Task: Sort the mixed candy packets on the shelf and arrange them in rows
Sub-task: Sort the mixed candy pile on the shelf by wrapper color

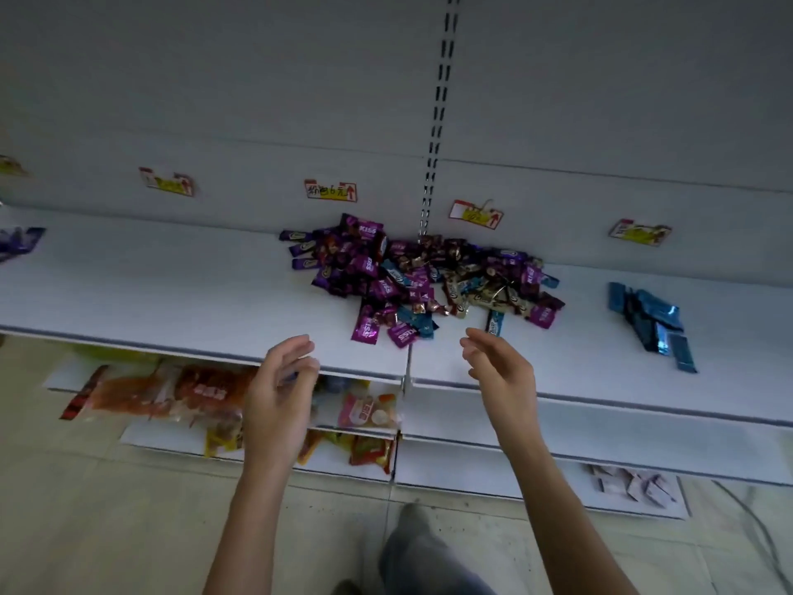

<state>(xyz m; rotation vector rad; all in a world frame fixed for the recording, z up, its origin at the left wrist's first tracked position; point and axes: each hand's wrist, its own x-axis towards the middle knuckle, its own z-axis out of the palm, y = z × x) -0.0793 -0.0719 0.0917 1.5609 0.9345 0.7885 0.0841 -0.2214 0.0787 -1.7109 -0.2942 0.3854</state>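
**Sorting early: 1 big mixed pile left, 2 small groups out**

White shelf runs the full width, mostly bare board. Mixed candy pile sits at centre, pushed against the far back panel and spilling toward the near edge: purple KISS packets, blue ones, gold and brown ones, all overlapping, with no rows in it. That is the bulk of the task and it looks untouched as a heap.

Blue packet group lies on the right, well apart from the pile. It holds 1 colour only, laid in a rough overlapping line running near to far, so this counts as sorted but not yet a neat row. Purple packets show at the far left edge, cropped, count unclear; probably a 2nd sorted group.

Left hand hovers at the near shelf edge, left of the pile, fingers curled in. A bluish smear sits inside them, but I cannot tell if it holds a packet. Right hand hovers just near of the pile, fingers loose and spread, holding nothing visible.

Judgement: roughly a tenth done. Purple, gold and brown packets still need pulling out and lining up.
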